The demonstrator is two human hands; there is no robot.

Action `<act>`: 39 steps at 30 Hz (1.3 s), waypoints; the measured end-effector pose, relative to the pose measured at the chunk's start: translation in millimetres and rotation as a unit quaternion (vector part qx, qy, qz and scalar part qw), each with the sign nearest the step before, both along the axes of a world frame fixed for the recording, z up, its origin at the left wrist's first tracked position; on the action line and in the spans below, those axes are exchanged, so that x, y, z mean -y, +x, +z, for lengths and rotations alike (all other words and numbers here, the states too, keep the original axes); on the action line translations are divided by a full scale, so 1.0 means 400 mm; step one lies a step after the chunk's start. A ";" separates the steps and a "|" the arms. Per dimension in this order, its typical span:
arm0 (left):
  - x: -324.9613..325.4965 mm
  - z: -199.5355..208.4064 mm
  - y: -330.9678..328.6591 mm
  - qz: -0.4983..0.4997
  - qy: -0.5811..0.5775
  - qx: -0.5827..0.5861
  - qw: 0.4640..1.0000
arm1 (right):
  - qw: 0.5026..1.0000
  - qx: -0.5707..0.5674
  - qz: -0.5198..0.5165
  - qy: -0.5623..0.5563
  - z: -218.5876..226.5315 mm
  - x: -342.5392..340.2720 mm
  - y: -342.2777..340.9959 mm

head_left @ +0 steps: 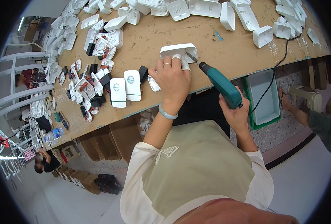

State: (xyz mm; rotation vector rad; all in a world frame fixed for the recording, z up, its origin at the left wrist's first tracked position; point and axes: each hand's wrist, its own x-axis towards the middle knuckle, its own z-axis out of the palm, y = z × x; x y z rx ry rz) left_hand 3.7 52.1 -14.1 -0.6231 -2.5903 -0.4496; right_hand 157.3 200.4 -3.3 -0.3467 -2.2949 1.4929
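Observation:
My left hand (pixel 173 76), with wrapped fingertips and a ring, grips a white plastic housing (pixel 178 47) near the table's front edge. The fingers reach into its open side and partly hide the inside. My right hand (pixel 235 112) is closed round the rear of a teal corded electric screwdriver (pixel 221 85). Its black nose and metal bit point up and left, with the tip at the housing's open side by my left fingers. Whether the tip touches a screw cannot be made out. Beside my left wrist lie two closed white cases (pixel 132 85) with green bands.
White housings (pixel 245 16) line the table's far side and left. A pile of wired parts (pixel 87 87) with black blocks sits left. The black cord (pixel 285 56) runs over the right edge. A green-rimmed tray (pixel 262 97) stands below, near another person's leg (pixel 298 110).

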 end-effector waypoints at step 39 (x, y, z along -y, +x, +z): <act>0.076 0.047 0.025 -0.024 0.118 0.031 0.992 | 0.994 -0.034 -0.076 -0.063 0.018 0.019 0.066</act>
